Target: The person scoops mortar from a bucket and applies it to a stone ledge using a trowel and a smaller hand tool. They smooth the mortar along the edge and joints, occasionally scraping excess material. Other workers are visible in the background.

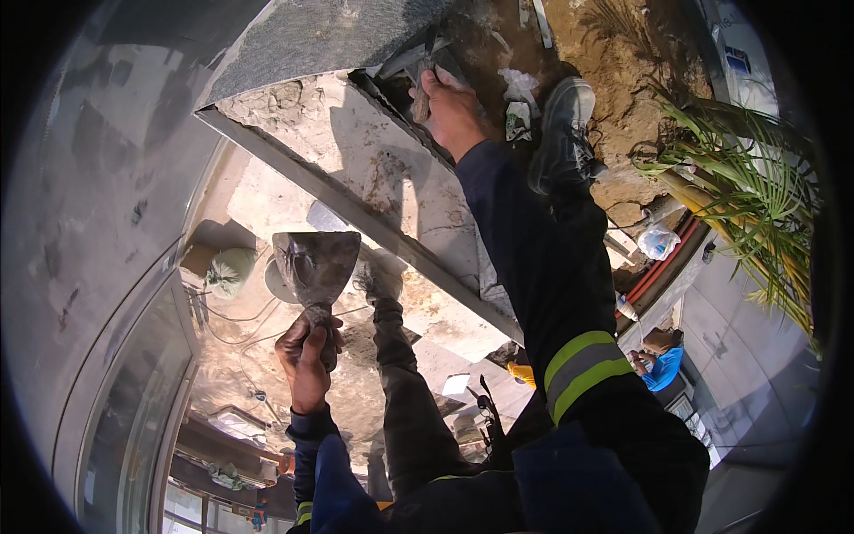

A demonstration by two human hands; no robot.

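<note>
Scraper (318, 264) held out in left hand (307, 360), tool handle (421, 105) gripped in right hand (452, 111)

The scraper is clasped near its neck by the closed left hand, and its broad, stained blade is pointed away from the body. It is seen just left of the edge strip (356, 209) by which the pale concrete ledge (382, 169) is bordered.

The rough, brownish tool handle is enclosed by the fingers of the right hand, beside the grey slab (325, 44); where the tool ends cannot be told among the dark surfaces there. A green-and-white packet (519, 122) is seen near the right wrist, and a dark shoe (567, 120) is planted beside it, at the edge of the brown soil (614, 53). The right sleeve is banded in yellow and grey.

To the right, a palm (747, 178) is leaned inward, and a person in blue (663, 365) is seen beyond. A pale sack (231, 271) is placed at left.
</note>
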